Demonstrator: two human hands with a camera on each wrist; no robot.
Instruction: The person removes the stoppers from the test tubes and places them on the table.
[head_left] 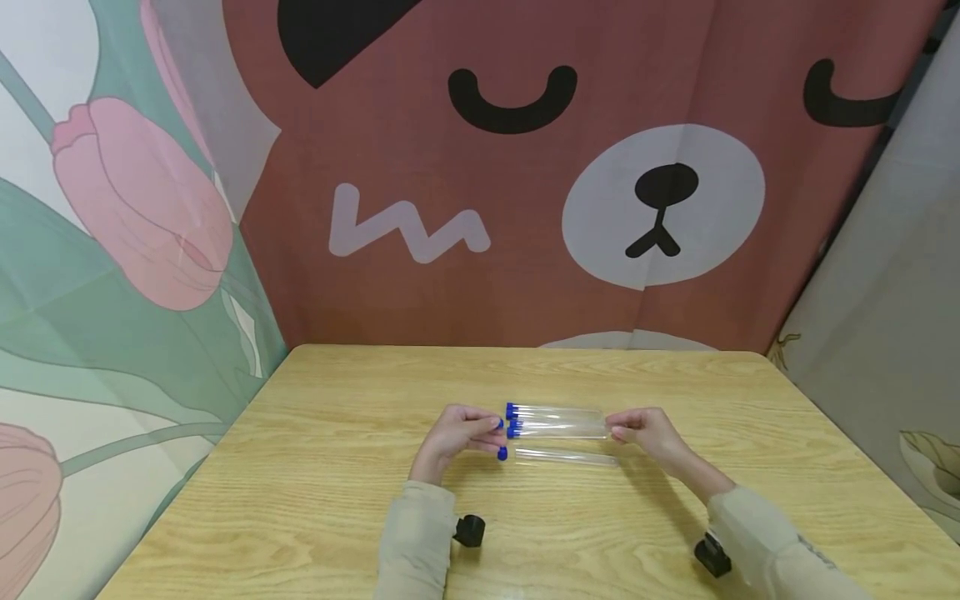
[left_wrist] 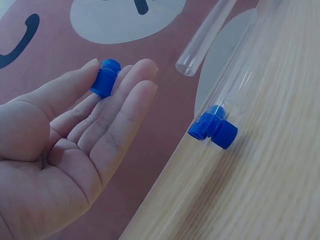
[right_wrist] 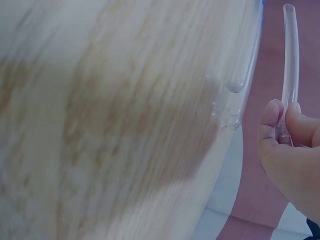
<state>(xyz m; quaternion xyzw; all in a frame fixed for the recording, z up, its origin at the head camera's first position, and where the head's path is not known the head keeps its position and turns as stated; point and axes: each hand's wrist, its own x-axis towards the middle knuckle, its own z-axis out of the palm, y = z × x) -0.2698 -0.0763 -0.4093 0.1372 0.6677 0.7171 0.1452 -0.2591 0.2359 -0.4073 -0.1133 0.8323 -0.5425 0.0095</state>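
Nearer than the capped tubes (head_left: 555, 412) lies a loose tube (head_left: 566, 457); at their left, the left hand (head_left: 457, 431) pinches a blue cap (left_wrist: 104, 82); at their right, the right hand (head_left: 651, 430) pinches a raised clear tube (right_wrist: 291, 60) by its end, a sound hold, since it looks light, stiff, slick, perhaps brittle.

Head view: moderately bright, even, soft light; the tabletop (head_left: 337, 500) carries a diffuse shadow beside the right forearm (head_left: 708, 477), consistent with light from overhead. Thin white glare streaks run along the clear tubes (head_left: 558, 431). Left wrist view: dimmer, cooler, slightly hazy; left hand (left_wrist: 65, 150) reasonably sharp, tabletop grain soft. Right wrist view: tabletop grain smeared by blur, broad dark shadow, upper left pale, washed out.
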